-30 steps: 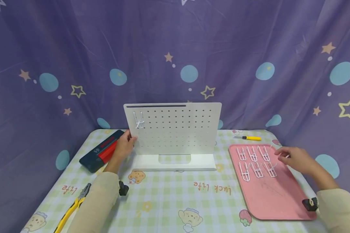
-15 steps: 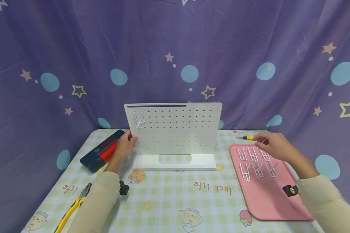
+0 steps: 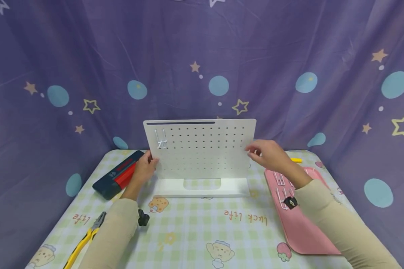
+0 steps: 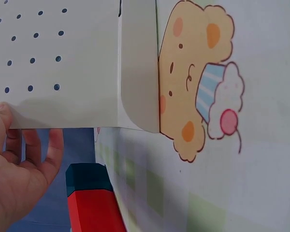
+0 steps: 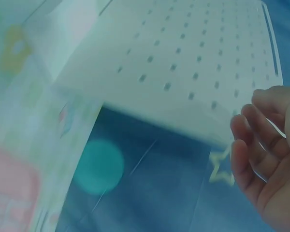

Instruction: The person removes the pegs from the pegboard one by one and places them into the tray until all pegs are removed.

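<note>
Board: the white pegboard (image 3: 202, 149) is stood upright on its base near the middle of the table (image 3: 195, 231).
Done so far: one wire hook (image 3: 160, 139) is seen hung at the board's upper left corner; the other holes appear unfilled.
Left to do: several hooks (image 3: 282, 186) are left lying on the pink tray (image 3: 306, 235), partly hidden by the right forearm, so the work is judged to be at an early stage.
Left hand: the left hand (image 3: 144, 168) is held at the board's left edge, thumb in front and fingers (image 4: 38, 150) curled behind it, steadying the board.
Right hand: the right hand (image 3: 267, 155) is raised to the board's right edge, fingers loosely curled. A thin wire seems to cross the fingers (image 5: 261, 140) in the right wrist view, but whether a hook is pinched cannot be told.
Also present: yellow-handled pliers (image 3: 84, 239), a blue-and-red case (image 3: 118, 177), a yellow screwdriver (image 3: 296, 160).
</note>
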`<state>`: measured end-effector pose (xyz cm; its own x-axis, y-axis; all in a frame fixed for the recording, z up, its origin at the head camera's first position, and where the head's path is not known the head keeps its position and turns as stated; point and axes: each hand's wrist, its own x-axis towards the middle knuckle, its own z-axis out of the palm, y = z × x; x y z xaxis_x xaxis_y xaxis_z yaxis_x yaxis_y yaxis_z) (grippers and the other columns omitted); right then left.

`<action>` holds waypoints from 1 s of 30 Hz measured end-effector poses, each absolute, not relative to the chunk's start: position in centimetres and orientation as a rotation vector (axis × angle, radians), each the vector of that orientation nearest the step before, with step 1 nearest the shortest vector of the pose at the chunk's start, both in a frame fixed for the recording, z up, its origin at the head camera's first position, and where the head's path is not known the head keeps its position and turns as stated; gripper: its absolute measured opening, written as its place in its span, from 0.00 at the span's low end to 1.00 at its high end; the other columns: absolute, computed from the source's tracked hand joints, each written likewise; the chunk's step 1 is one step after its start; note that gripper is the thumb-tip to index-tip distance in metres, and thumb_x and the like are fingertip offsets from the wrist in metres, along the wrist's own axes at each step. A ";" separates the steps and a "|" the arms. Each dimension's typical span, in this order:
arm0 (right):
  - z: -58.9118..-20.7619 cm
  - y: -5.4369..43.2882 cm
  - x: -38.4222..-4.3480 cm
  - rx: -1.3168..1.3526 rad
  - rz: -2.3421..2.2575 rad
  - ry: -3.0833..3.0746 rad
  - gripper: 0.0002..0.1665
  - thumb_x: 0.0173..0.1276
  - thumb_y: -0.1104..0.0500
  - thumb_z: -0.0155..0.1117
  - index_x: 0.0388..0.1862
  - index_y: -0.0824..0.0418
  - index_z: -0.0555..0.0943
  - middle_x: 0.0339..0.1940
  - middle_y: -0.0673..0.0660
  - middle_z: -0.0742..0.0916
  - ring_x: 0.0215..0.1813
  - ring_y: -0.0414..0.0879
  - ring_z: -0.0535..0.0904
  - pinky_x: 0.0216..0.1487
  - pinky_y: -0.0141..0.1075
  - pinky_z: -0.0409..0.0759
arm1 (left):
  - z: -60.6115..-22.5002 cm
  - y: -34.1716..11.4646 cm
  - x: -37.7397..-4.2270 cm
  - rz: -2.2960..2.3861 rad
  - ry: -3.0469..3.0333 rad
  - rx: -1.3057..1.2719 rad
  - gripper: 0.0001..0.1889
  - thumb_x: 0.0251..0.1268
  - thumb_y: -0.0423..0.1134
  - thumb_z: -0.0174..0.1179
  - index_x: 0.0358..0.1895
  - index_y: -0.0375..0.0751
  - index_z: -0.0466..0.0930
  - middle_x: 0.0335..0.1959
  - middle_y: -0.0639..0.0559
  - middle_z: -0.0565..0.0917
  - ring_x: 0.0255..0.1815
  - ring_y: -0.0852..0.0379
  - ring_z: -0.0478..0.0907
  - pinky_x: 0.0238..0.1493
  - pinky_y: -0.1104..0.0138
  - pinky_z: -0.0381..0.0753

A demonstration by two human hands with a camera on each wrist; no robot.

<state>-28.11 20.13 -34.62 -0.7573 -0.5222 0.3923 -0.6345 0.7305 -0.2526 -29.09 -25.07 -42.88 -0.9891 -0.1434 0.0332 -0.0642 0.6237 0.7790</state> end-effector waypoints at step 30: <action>-35.1 -4.9 -29.8 0.877 0.535 -2.472 0.15 0.72 0.52 0.67 0.56 0.49 0.84 0.43 0.47 0.89 0.43 0.41 0.85 0.43 0.33 0.81 | -43.5 -25.5 -29.5 -1.234 -2.684 0.071 0.14 0.80 0.40 0.50 0.62 0.40 0.72 0.43 0.39 0.80 0.38 0.47 0.77 0.38 0.65 0.77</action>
<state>-29.77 -4.87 -35.10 -0.6909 -0.4834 0.5375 -0.6625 0.7210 -0.2031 -29.51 -25.49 -43.55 -0.9816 -0.1208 0.1482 0.0339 0.6531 0.7565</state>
